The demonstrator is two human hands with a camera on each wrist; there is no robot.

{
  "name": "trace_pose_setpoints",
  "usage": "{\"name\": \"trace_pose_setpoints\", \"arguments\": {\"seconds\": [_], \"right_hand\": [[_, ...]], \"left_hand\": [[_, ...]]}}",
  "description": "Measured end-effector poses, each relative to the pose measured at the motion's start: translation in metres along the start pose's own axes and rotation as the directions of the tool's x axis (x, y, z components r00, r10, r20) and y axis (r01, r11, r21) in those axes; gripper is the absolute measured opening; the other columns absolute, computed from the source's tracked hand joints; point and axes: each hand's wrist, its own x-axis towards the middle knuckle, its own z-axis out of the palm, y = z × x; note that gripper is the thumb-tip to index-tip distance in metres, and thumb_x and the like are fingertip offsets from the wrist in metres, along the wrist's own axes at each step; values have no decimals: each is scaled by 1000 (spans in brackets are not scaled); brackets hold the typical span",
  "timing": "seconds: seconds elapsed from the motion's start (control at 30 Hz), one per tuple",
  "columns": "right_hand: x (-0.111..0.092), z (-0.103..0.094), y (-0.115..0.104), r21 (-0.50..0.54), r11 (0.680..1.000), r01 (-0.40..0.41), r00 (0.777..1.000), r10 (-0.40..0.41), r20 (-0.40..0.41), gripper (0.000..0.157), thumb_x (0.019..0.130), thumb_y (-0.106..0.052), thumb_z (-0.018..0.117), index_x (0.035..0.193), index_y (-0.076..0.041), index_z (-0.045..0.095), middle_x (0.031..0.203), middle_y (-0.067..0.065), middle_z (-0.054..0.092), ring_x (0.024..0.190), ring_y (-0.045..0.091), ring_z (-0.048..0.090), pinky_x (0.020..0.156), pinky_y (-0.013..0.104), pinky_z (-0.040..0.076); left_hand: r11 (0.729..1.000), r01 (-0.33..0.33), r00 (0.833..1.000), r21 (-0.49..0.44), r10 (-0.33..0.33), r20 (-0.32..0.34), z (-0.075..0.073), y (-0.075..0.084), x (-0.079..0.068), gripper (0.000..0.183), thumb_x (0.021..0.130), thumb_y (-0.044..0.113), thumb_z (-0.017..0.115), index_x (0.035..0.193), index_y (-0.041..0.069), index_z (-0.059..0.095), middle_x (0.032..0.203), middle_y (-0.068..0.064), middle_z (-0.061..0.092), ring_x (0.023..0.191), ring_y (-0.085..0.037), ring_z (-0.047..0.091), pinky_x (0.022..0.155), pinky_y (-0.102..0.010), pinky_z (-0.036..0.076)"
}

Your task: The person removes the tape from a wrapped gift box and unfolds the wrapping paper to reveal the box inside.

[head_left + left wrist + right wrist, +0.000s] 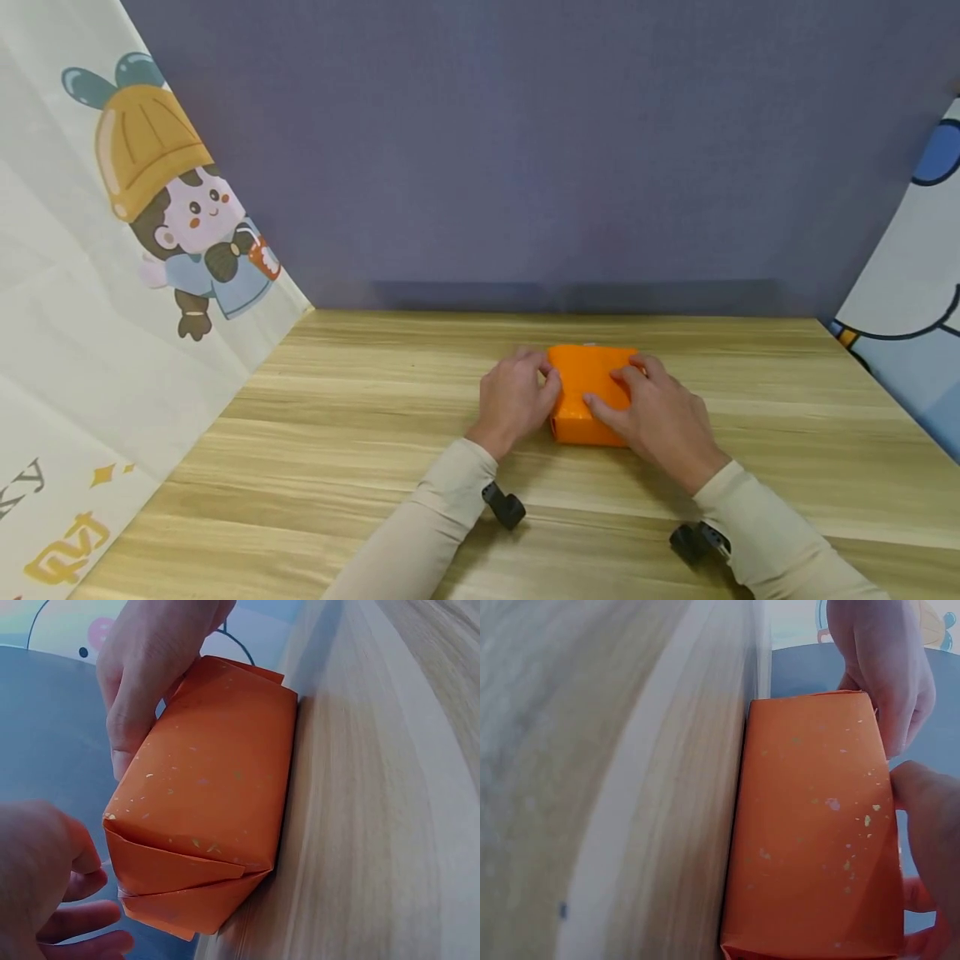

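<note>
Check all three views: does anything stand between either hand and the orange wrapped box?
Nothing visible does: the right hand touches the orange wrapped box, and the left hand is close beside its folded end.

Spreads flat as a wooden tabletop [360, 467], pale yellow-brown with darker streaks of grain. Carries an orange box [583, 371], wrapped, speckled, and folded over in flaps [176, 870] at its left end. Meets the bottom of that box along its near long side. Extends well to the left and right of it, darkens just in front of it, and stops at a straight edge behind it.
</note>
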Motion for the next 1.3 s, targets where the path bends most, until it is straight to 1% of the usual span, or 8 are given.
{"name": "trace_pose_setpoints", "arguments": {"seconds": [0.17, 0.43, 0.6, 0.73, 0.97, 1.1, 1.2, 1.3], "right_hand": [[0, 0, 2, 1, 1000, -13, 1000, 13, 4, 66, 90, -60, 63, 116, 0, 71, 127, 25, 57, 86, 41, 66, 61, 54, 56], [1, 0, 4, 3, 1000, -19, 1000, 19, 10, 69, 90, -63, 61, 117, 0, 71, 127, 24, 57, 87, 42, 66, 60, 54, 56], [0, 1, 6, 4, 1000, -14, 1000, 14, -1, 69, 90, -63, 61, 116, 0, 72, 126, 24, 57, 88, 40, 66, 61, 54, 56], [0, 2, 8, 4, 1000, -19, 1000, 19, -3, 69, 90, -63, 61, 117, -1, 72, 126, 23, 57, 89, 40, 66, 62, 54, 56], [1, 4, 9, 21, 999, -26, 1000, 26, -1, 68, 90, -63, 60, 117, -1, 72, 126, 23, 57, 91, 39, 66, 63, 54, 56], [1, 4, 9, 23, 999, -23, 1000, 23, -10, 67, 90, -63, 61, 116, -2, 72, 125, 22, 57, 90, 38, 66, 63, 53, 56], [1, 4, 9, 22, 1000, -18, 1000, 19, -20, 66, 90, -62, 62, 115, -2, 72, 125, 22, 57, 91, 38, 66, 63, 53, 57], [1, 4, 10, 20, 1000, -19, 999, 20, -25, 65, 90, -61, 62, 116, -2, 72, 125, 22, 57, 93, 38, 66, 64, 54, 57]], "left_hand": [[997, 63, 997, -41, -62, 45, 2, -1, 1, 14, 94, 28, 61, 85, 23, 70, 79, 8, 68, 62, -11, 59, 57, -30, 49], [985, 138, 989, -105, -131, 73, 1, -2, 1, 13, 95, 30, 60, 88, 23, 70, 72, 12, 63, 62, -10, 58, 62, -32, 49], [965, 193, 978, -178, -174, 116, 1, -3, 2, 13, 95, 32, 60, 88, 24, 67, 74, 12, 64, 63, -9, 56, 63, -32, 47], [933, 243, 965, -265, -206, 161, 2, -4, 2, 12, 96, 32, 62, 89, 23, 67, 80, 12, 66, 67, -8, 58, 65, -31, 48], [799, 384, 921, -463, -296, 254, 5, -5, 3, 12, 98, 24, 60, 89, 21, 68, 87, 10, 71, 70, -7, 63, 66, -29, 52], [735, 409, 911, -540, -302, 279, 5, -5, 4, 13, 98, 19, 58, 89, 15, 67, 88, 4, 72, 73, -14, 68, 63, -29, 54], [647, 431, 902, -629, -299, 311, 6, -7, 4, 11, 98, 14, 57, 92, 9, 65, 90, 0, 73, 79, -21, 71, 67, -32, 58], [534, 459, 888, -710, -300, 349, 7, -8, 3, 11, 99, 10, 56, 94, 4, 63, 92, -3, 72, 81, -22, 72, 73, -38, 59]]}}
